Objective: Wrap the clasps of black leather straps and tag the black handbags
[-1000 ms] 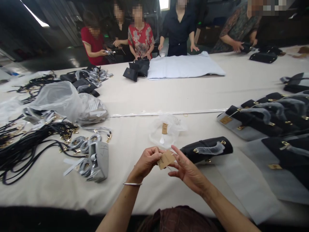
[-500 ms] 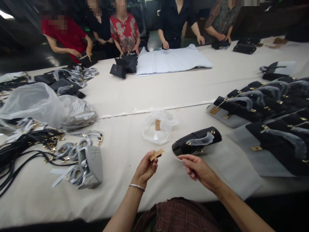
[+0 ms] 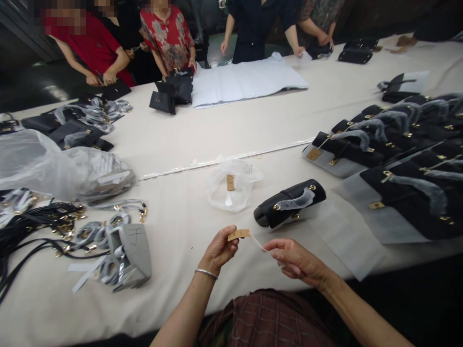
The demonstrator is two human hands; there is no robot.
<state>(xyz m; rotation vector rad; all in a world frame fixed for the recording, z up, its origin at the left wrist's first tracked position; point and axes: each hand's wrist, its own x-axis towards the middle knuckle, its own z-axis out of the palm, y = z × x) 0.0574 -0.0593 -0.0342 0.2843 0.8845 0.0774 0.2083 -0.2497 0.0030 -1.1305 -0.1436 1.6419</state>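
Between the thumb and fingers of my left hand is a tan hang tag. A thin white string runs from the tag's right end to my right hand, which pinches its far part. Just beyond my right hand a black handbag lies on the table, its handle wrapped in clear film. Ahead of my left hand, a clear plastic bag lies flat with another tan tag on it.
A grey tape dispenser stands at left, near coiled straps and black cords. Rows of black handbags fill the right side. A translucent sheet lies before them. Across the table several people work beside a white cloth stack.
The tag in my left hand has turned more level, and its string now shows stretched toward my right hand. The camera view has shifted slightly, so the table items appear further left.
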